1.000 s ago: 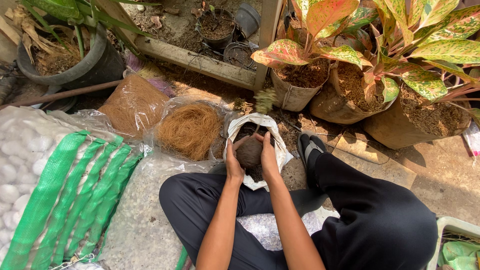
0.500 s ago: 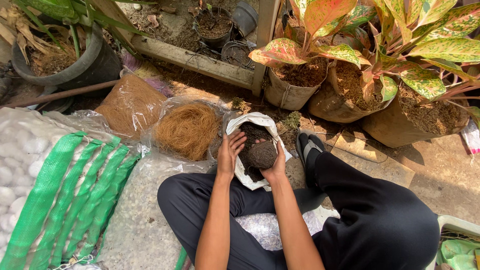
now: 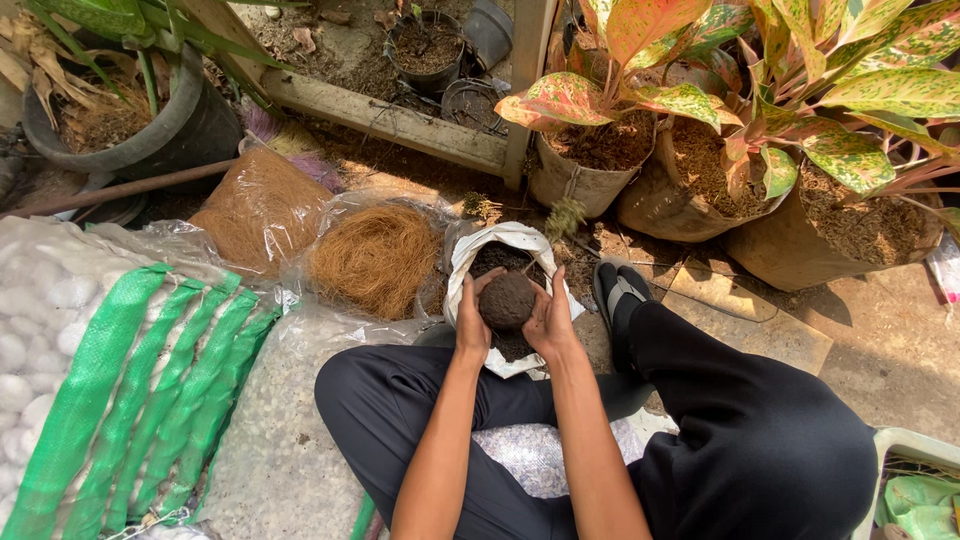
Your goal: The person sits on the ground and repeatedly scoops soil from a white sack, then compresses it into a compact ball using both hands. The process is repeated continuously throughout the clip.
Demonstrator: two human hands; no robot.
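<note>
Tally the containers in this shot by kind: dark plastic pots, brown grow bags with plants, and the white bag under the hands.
Dark plastic pots: 3
Brown grow bags with plants: 3
White bag of soil: 1
Total: 7

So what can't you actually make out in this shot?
- Palm sides of the left hand and right hand: head view, hidden against the soil ball.
- Inside of the white bag: mostly covered by ball and hands.
- Green-striped sack: cut off by the left and bottom edges.
- Leafy potted plants: tops cut off by the upper edge.
</note>
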